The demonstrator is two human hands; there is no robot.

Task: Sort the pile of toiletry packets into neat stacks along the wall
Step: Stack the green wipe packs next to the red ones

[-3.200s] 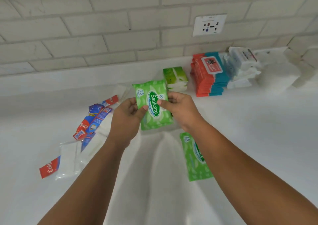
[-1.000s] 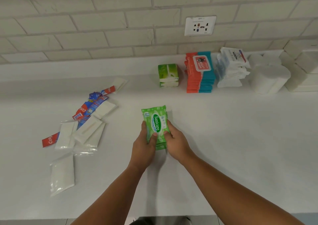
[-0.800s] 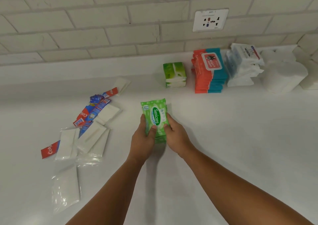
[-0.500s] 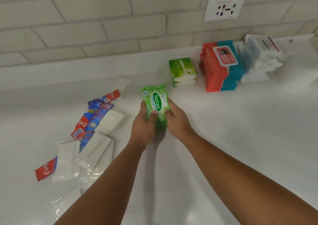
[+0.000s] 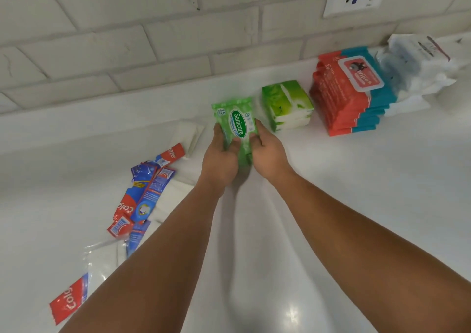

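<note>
Here, left hand and right hand are together gripping the green Sanicare packets, green tissue stack sitting just beyond the right hand.

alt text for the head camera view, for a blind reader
The left hand and right hand hold green Sanicare packets at a white counter near a tiled wall. Right of them stand stacks of green tissues, red-blue wipes and white packs; toothpaste sachets lie loose on the left.

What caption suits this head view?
Left hand and right hand hold green Sanicare packets beside the green tissue stack.
</note>
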